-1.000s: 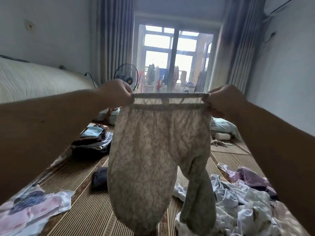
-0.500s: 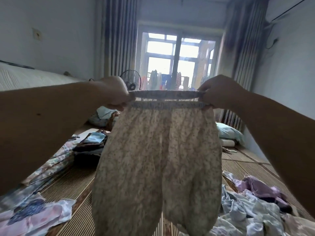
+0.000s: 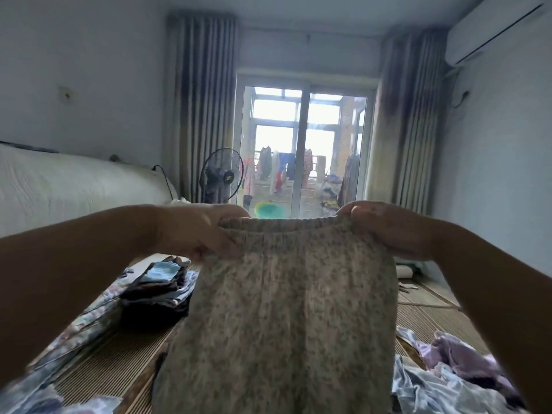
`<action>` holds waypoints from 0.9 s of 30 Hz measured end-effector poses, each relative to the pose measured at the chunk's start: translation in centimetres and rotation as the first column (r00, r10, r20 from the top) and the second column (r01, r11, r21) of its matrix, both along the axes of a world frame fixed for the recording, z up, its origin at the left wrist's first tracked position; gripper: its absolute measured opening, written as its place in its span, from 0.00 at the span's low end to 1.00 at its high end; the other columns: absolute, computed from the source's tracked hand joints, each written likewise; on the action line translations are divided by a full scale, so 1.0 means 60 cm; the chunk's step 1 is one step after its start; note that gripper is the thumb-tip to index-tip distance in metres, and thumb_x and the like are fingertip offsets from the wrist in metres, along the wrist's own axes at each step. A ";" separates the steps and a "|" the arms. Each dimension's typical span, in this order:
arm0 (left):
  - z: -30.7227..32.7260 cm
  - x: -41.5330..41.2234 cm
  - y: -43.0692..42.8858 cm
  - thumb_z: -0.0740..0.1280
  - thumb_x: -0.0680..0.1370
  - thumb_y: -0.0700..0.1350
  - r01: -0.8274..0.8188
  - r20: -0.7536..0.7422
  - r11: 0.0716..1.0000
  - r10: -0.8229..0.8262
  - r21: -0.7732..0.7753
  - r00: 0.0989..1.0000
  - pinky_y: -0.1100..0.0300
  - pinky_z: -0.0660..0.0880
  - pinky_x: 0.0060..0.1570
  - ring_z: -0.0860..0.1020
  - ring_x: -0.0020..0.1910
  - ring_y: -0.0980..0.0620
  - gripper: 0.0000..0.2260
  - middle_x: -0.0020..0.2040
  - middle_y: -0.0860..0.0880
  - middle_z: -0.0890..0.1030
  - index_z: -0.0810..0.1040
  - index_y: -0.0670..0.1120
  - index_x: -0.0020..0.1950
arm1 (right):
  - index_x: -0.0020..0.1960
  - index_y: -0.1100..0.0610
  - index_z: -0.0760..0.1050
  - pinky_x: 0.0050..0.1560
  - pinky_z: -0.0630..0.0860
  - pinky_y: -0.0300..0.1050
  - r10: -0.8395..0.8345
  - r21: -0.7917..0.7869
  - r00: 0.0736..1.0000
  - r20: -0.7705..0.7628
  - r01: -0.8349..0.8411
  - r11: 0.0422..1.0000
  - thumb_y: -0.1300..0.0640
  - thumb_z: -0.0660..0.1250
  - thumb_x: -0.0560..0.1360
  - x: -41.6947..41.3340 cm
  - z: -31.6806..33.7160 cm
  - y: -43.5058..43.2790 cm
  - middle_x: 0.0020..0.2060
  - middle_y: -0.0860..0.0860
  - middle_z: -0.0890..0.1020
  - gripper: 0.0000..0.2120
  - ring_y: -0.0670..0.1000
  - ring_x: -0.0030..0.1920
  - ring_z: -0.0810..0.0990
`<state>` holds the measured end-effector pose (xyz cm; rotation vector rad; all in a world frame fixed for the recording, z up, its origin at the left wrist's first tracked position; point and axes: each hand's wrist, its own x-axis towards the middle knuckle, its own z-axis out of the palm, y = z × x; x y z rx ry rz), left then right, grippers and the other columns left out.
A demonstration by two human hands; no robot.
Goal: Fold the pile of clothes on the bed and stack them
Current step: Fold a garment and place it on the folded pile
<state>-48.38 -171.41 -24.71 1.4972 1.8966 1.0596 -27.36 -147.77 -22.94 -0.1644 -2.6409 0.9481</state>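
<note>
A pair of beige, small-flowered trousers (image 3: 286, 318) hangs in front of me, held up by its elastic waistband. My left hand (image 3: 206, 231) grips the waistband's left end and my right hand (image 3: 385, 228) grips its right end. The legs drop out of view at the bottom. Behind the trousers on the left stands a stack of folded dark and light blue clothes (image 3: 161, 288). At the lower right lies a loose pile of unfolded clothes (image 3: 448, 380), white, pale blue and lilac.
The bed is covered by a brown woven mat (image 3: 113, 366). A flowered cloth (image 3: 44, 395) lies at the lower left. A padded headboard (image 3: 74, 183) runs along the left. A standing fan (image 3: 221, 174) and a glass balcony door (image 3: 304, 150) are at the far end.
The view has tilted up and the trousers have come closer. Both hands keep hold of the waistband. The legs now hang side by side and flat.
</note>
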 end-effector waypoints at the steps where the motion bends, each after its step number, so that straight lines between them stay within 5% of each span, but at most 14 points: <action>1: -0.002 -0.003 0.003 0.76 0.63 0.40 -0.054 -0.094 0.998 0.056 0.021 0.994 0.63 0.67 0.28 0.70 0.31 0.50 0.11 0.38 0.46 0.73 0.80 0.55 0.39 | 0.50 0.51 0.80 0.56 0.78 0.53 0.041 -0.059 0.998 0.043 -0.039 0.998 0.42 0.73 0.66 0.002 0.000 0.004 0.47 0.51 0.84 0.18 0.54 0.51 0.83; 5: -0.007 -0.016 0.018 0.72 0.71 0.51 -0.256 -0.390 0.955 0.295 0.150 0.872 0.58 0.76 0.44 0.78 0.38 0.53 0.04 0.39 0.52 0.78 0.78 0.59 0.39 | 0.45 0.55 0.81 0.46 0.78 0.43 -0.095 0.095 0.995 0.034 0.091 0.991 0.54 0.76 0.66 -0.006 -0.002 0.012 0.39 0.47 0.85 0.10 0.48 0.41 0.84; 8: -0.007 -0.021 0.038 0.71 0.75 0.46 -0.329 -0.266 0.899 0.406 0.289 0.875 0.60 0.72 0.40 0.74 0.33 0.53 0.09 0.32 0.50 0.76 0.78 0.44 0.38 | 0.42 0.59 0.82 0.41 0.79 0.43 -0.255 -0.064 0.952 -0.168 0.248 0.967 0.56 0.76 0.67 -0.034 -0.010 0.012 0.35 0.50 0.85 0.08 0.50 0.37 0.83; 12: 0.001 0.003 0.094 0.69 0.70 0.45 -0.595 -0.233 0.698 0.704 0.398 0.671 0.65 0.66 0.28 0.75 0.31 0.52 0.07 0.30 0.49 0.79 0.79 0.42 0.35 | 0.42 0.61 0.82 0.35 0.75 0.41 -0.593 -0.193 0.732 -0.336 0.562 0.804 0.60 0.70 0.68 -0.101 -0.039 -0.011 0.37 0.54 0.84 0.06 0.52 0.39 0.82; 14: 0.005 0.023 0.120 0.69 0.68 0.45 -0.654 -0.113 0.635 0.748 0.412 0.655 0.65 0.66 0.26 0.77 0.34 0.50 0.07 0.34 0.48 0.81 0.80 0.42 0.40 | 0.41 0.65 0.82 0.32 0.71 0.40 -0.617 -0.250 0.686 -0.385 0.566 0.785 0.60 0.69 0.68 -0.127 -0.051 -0.032 0.32 0.58 0.81 0.08 0.52 0.33 0.78; 17: 0.012 0.049 0.147 0.73 0.68 0.44 -0.592 0.229 0.726 0.547 0.348 0.805 0.63 0.73 0.29 0.78 0.31 0.49 0.08 0.33 0.46 0.79 0.79 0.40 0.41 | 0.41 0.64 0.82 0.35 0.73 0.46 -0.540 -0.478 0.746 -0.390 0.337 0.811 0.56 0.70 0.71 -0.142 -0.051 -0.057 0.30 0.57 0.79 0.10 0.52 0.33 0.76; 20: 0.024 0.075 0.150 0.73 0.71 0.49 -0.409 0.424 0.849 0.252 0.336 0.870 0.50 0.80 0.48 0.83 0.43 0.43 0.17 0.44 0.41 0.83 0.80 0.37 0.50 | 0.50 0.58 0.82 0.51 0.80 0.53 -0.357 -0.570 0.867 -0.347 0.107 0.815 0.41 0.68 0.72 -0.142 -0.046 -0.071 0.43 0.55 0.85 0.20 0.55 0.45 0.83; 23: 0.043 0.095 0.119 0.63 0.78 0.57 -0.056 0.544 0.951 -0.124 0.303 0.830 0.64 0.77 0.30 0.80 0.29 0.53 0.19 0.33 0.48 0.80 0.76 0.41 0.44 | 0.50 0.55 0.83 0.47 0.80 0.48 -0.144 -0.462 0.910 -0.388 -0.057 0.885 0.35 0.69 0.68 -0.125 -0.040 -0.069 0.46 0.53 0.86 0.24 0.55 0.48 0.85; 25: 0.049 0.098 0.100 0.60 0.76 0.62 0.070 0.438 0.969 -0.171 0.237 0.883 0.66 0.75 0.33 0.77 0.31 0.53 0.22 0.36 0.47 0.76 0.75 0.42 0.42 | 0.48 0.54 0.83 0.45 0.80 0.48 -0.135 -0.371 0.901 -0.412 -0.031 0.928 0.47 0.74 0.70 -0.114 -0.038 -0.063 0.43 0.52 0.86 0.12 0.55 0.47 0.85; 27: 0.041 0.091 0.098 0.63 0.75 0.62 -0.063 0.053 0.970 0.052 0.236 0.997 0.61 0.75 0.44 0.77 0.40 0.52 0.21 0.42 0.47 0.76 0.79 0.45 0.43 | 0.47 0.54 0.83 0.50 0.79 0.53 -0.130 -0.332 0.902 -0.413 -0.016 0.943 0.56 0.74 0.70 -0.107 -0.037 -0.059 0.44 0.53 0.86 0.06 0.57 0.48 0.84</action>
